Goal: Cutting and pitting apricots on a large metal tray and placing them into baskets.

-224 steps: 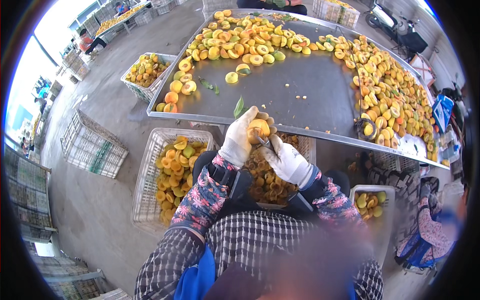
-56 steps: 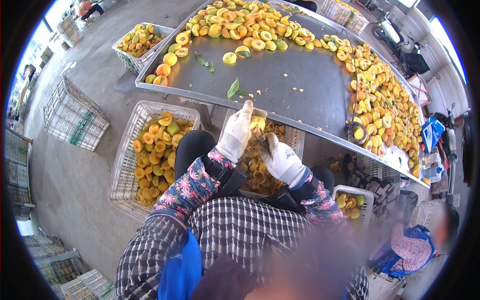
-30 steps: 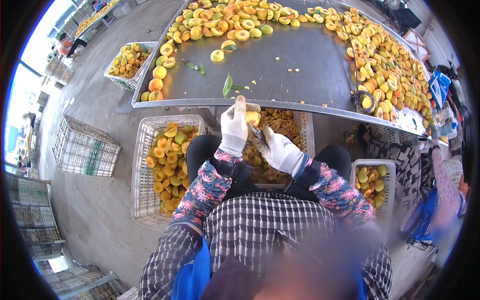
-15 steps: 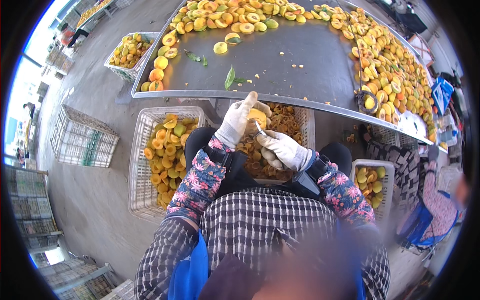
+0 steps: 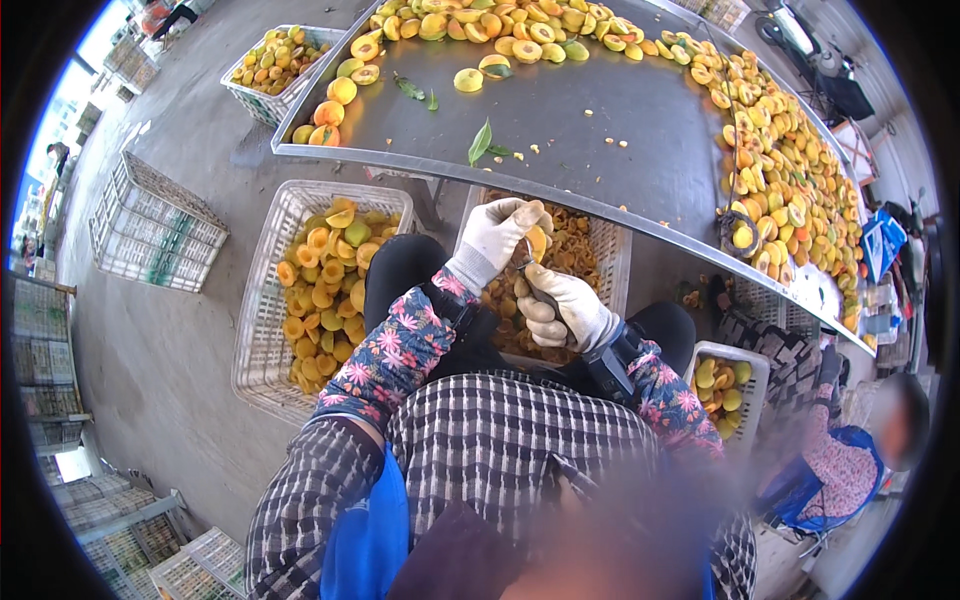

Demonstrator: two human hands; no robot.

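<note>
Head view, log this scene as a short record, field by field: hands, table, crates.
Left hand: white-gloved, holding a yellow fruit piece
Right hand: white-gloved, gripping a small hand tool, working end close to the fruit; contact unclear
Metal table: fruit halves heaped along its far and right sides; green leaf by its near edge
Left crate: white, holding fruit halves
Middle crate: between the knees, holding orange-brown fruit pieces
Right crate: smaller, holding fruit

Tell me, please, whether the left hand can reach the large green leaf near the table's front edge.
Probably yes: the leaf lies just beyond the left hand, and only the table's rim seems between; but that hand holds a fruit.
</note>
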